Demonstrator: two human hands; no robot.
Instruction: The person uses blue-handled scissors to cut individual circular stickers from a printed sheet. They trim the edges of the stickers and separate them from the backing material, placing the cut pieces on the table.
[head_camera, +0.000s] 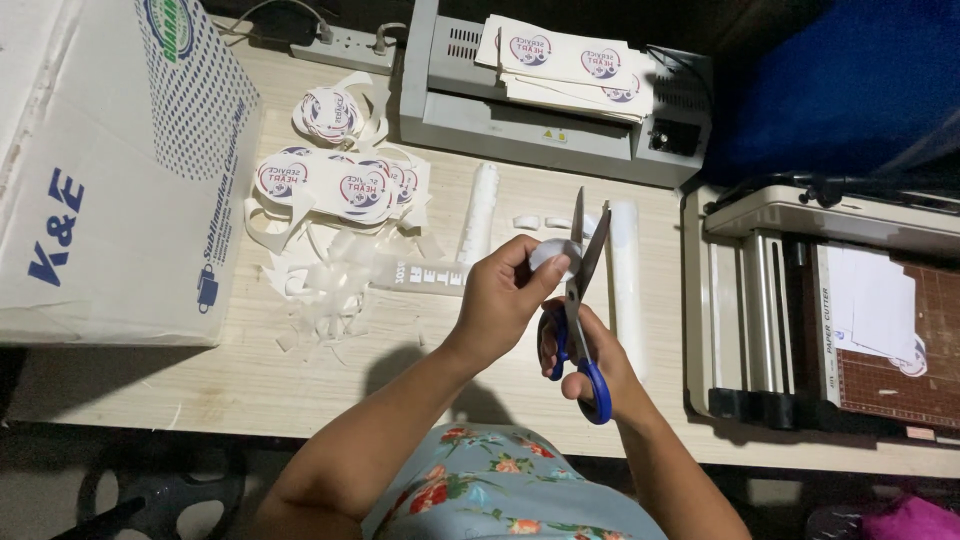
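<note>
Over wooden table (300, 375), sticker (553, 253) between left fingertips (540, 275).

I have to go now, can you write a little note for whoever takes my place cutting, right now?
Left hand: fingers pinch a small white round paper piece.
Right hand: holds blue scissors, blades open at the piece.
Done: cut round stickers piled on the table, with scraps below them.
Left: this piece is not cut free yet; uncut sheets lie on the grey laminator. A paper cutter stands on the right.
</note>
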